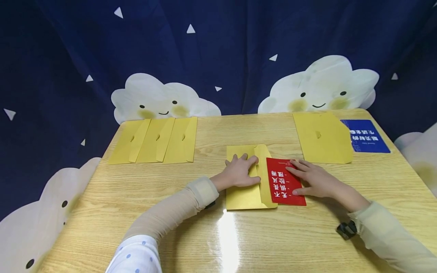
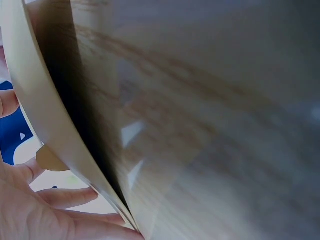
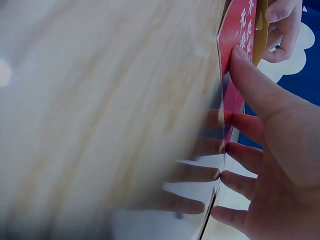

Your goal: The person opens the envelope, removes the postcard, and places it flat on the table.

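A yellow envelope lies on the table with its flap folded out to the right. My left hand rests on it, fingers spread, with the thumb near the flap's fold. Overlapping the flap's right edge is a red card with white printed characters. My right hand touches the card's right side with extended fingers. In the right wrist view the thumb presses the card, and the other fingers of that hand reach the surface. The left wrist view shows the envelope's raised edge beside the left hand.
Three yellow envelopes lie in an overlapping row at the table's back left. Another yellow envelope is at the back right, beside a blue card with white characters. A dark blue cloud-print curtain hangs behind the wooden table.
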{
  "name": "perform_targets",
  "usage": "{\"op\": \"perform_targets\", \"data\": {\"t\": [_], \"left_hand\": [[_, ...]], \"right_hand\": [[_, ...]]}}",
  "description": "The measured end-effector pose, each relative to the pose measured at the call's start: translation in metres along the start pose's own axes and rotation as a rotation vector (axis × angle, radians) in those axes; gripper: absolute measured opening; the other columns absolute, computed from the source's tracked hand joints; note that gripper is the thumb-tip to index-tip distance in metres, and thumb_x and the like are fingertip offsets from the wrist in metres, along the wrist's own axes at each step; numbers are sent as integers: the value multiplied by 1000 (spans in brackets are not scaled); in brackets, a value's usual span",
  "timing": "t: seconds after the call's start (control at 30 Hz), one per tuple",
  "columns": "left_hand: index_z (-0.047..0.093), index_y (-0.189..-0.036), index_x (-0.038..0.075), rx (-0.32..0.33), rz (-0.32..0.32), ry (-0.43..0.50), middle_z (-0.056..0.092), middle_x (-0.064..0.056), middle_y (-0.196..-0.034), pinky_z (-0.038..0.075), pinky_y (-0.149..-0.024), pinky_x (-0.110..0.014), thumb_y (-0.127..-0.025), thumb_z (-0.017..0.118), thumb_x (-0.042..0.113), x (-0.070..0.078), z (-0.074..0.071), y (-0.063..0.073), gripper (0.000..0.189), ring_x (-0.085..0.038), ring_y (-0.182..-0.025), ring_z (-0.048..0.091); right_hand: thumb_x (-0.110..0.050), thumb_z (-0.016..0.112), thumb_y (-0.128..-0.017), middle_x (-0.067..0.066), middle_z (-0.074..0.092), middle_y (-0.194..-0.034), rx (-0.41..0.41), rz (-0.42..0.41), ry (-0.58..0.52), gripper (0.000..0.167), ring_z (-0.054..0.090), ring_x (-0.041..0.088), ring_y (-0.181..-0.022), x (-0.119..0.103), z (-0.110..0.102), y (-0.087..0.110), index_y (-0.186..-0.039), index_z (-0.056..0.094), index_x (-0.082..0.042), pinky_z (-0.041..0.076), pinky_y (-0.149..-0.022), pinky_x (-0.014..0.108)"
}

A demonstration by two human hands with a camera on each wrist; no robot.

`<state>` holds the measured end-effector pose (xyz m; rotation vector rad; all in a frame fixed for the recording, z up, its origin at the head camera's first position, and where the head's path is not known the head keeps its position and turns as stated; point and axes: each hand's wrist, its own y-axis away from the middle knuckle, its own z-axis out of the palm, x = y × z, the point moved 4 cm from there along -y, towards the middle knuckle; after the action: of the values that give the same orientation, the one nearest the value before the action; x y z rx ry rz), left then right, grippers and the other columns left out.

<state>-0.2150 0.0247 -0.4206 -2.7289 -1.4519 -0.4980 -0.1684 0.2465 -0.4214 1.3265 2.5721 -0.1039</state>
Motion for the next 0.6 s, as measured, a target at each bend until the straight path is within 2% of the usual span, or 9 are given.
{"op": "perform_targets", "data": {"t": [0.3, 0.6], "left_hand": [[44, -122, 25, -3, 3, -2, 50, -9, -113, 34, -78, -69, -78, 55, 49, 0, 0, 0, 51, -44, -104, 48], [44, -122, 25, 1, 10, 4, 50, -10, -115, 34, -78, -69, -79, 55, 49, 0, 0, 0, 51, -43, -103, 48]], "right_hand": [[-47, 69, -74, 26, 36, -137, 19, -8, 14, 78, 28, 48, -124, 4, 1, 9, -132, 46, -1, 29, -94, 59], [-43, 72, -73, 27, 39, -135, 49, -17, 16, 76, 30, 48, -122, 3, -1, 14, -130, 48, 0, 30, -92, 60]]}}
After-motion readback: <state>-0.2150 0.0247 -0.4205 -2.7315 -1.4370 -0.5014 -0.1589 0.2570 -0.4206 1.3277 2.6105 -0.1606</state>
